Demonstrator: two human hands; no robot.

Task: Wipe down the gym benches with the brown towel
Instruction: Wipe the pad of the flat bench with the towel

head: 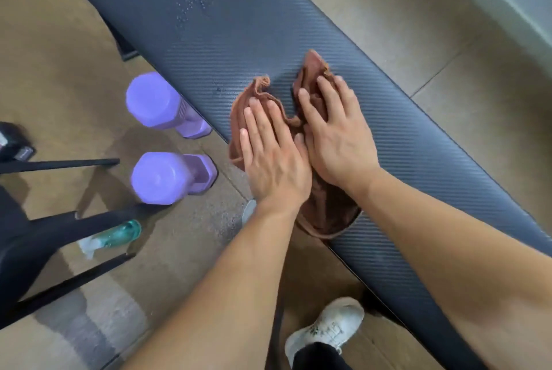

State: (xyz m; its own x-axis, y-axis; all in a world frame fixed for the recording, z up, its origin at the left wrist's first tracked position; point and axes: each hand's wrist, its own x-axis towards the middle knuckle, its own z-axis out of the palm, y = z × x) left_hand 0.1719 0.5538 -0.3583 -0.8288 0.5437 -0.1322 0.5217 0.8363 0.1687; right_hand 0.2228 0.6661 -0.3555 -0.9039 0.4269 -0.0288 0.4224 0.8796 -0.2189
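Observation:
A long dark padded gym bench [227,20] runs diagonally from the upper left to the lower right. The brown towel [325,214] lies crumpled on its near edge. My left hand [273,154] presses flat on the towel's left part, fingers spread. Beside it, thumbs touching, my right hand [337,134] presses flat on the towel's right part. Small water droplets [191,7] sit on the bench surface further up.
Two purple dumbbells [167,142] stand on the floor left of the bench. A teal spray bottle [113,235] lies on the floor behind black bars of other equipment [59,165]. My white shoe [328,331] is below the bench edge.

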